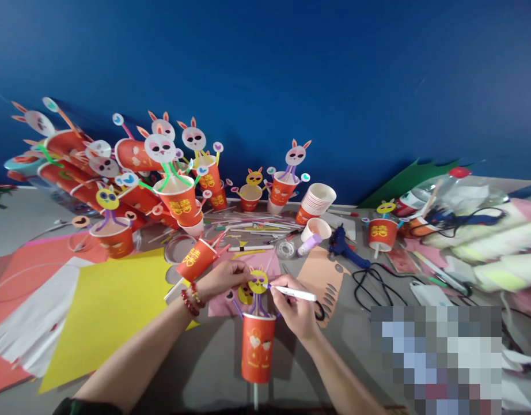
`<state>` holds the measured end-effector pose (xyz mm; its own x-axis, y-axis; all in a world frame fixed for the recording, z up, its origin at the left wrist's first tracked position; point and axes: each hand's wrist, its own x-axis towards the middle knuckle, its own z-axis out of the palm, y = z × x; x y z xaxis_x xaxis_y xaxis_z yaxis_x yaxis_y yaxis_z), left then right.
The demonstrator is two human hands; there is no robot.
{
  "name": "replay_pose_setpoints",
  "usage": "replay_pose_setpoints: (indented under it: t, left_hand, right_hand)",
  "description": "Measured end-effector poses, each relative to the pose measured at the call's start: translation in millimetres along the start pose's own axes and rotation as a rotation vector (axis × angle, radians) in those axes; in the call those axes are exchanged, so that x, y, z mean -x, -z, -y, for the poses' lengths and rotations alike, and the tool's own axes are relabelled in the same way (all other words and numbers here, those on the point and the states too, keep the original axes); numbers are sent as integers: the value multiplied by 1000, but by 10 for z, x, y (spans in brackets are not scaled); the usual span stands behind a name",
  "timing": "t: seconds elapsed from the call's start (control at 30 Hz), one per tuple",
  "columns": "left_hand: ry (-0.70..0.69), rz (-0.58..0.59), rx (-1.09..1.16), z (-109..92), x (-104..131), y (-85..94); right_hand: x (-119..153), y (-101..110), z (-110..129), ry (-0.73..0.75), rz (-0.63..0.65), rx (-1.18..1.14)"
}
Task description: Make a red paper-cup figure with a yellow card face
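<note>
A red paper cup stands in front of me with a white stick below it and purple pipe-cleaner arms rising from its mouth. On top is a yellow paper animal face with purple eyes. My left hand pinches the face at its left edge. My right hand grips a white marker, its purple tip at the face's right side. Behind the face lies another yellow face, partly covered. A small round paper disc tips the left purple arm.
Finished cup puppets crowd the back left. Yellow paper lies left; a stack of cups stands at the back. Toward the right are a blue glue gun with a black cable, peach cut paper and another cup puppet.
</note>
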<state>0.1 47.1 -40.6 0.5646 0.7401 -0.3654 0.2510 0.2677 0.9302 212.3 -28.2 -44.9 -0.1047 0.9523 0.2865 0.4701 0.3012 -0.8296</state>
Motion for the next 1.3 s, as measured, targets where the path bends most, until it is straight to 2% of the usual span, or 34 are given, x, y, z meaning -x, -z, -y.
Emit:
replay_pose_setpoints:
  t: [0.47, 1.0, 1.3]
  left_hand:
    - [-17, 1, -4, -10, 12, -10]
    - [-25, 3, -18, 22, 2, -8]
    - [-28, 5, -27, -14, 11, -5]
  right_hand:
    - [10, 21, -10, -2, -49, -23]
    - [-21, 8, 15, 50, -22, 1]
    - [9, 6, -7, 13, -36, 10]
